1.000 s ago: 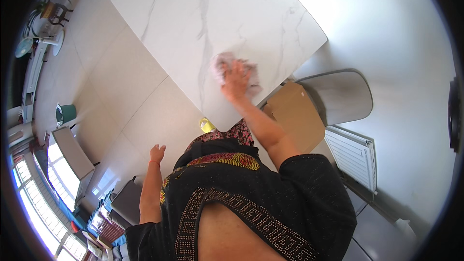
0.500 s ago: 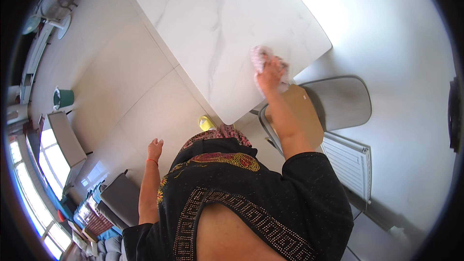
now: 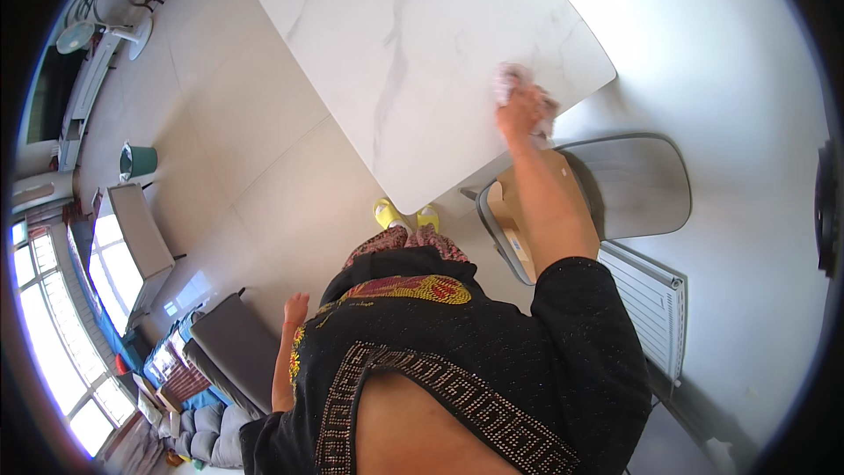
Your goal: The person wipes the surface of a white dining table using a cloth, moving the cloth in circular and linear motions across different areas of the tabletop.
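Note:
My right hand [image 3: 520, 111] presses a pink-and-white patterned cloth [image 3: 512, 79], bunched under its fingers, onto the marble-patterned white table [image 3: 448, 44]. It is close to the table's right edge and somewhat blurred by motion. My left hand [image 3: 296, 307] hangs low at my left side over the floor. It is empty, with the fingers loosely apart, and touches nothing.
A grey chair [image 3: 637, 185] stands at the table's right edge with a cardboard box [image 3: 563, 178] on its seat. Beyond it a white radiator [image 3: 646, 299] is on the wall. A green bucket [image 3: 141, 160] and a dark grey bench-like seat [image 3: 236, 347] stand to the left.
My right hand and the cloth have slid right and slightly away across the table. My left hand has dropped a little nearer my body. The view has shifted, and both yellow slippers now show.

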Available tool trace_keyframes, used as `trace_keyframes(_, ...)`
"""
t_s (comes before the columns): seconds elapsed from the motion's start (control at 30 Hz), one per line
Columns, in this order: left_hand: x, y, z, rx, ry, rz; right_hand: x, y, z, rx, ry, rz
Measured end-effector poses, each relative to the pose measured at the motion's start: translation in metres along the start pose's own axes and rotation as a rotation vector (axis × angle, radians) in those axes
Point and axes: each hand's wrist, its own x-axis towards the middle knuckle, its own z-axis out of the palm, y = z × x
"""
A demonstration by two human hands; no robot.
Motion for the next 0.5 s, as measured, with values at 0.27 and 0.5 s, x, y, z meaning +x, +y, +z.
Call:
trace_keyframes(0.27,0.064,0.113,-0.037,-0.326,0.034,-0.245,-0.190,-0.104,-0.032,0.409,-0.208,-0.885)
trace_keyframes(0.5,0.077,0.141,-0.064,-0.564,0.179,-0.261,-0.105,-0.032,-0.028,0.238,-0.097,-0.638)
